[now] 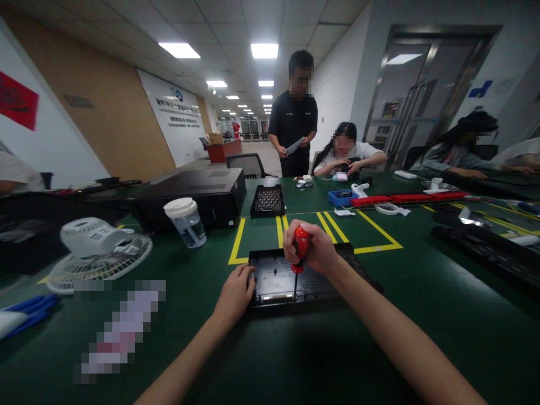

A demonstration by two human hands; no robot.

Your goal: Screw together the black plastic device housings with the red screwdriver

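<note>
Bare forearms (396, 337) reach in from the near side of the black panel (266, 278) on the green table (270, 360). On the panel's left edge lies the left hand (236, 289), fingers together; I cannot tell if it grips. Above the panel, the right hand (320, 244) is wrapped round a red screwdriver (301, 242), shaft down toward the panel's near edge. Left of the panel sits a white fan (90, 236); beyond the panel, yellow tape (237, 242), a small black tray (268, 213) and a standing person (295, 115).
</note>
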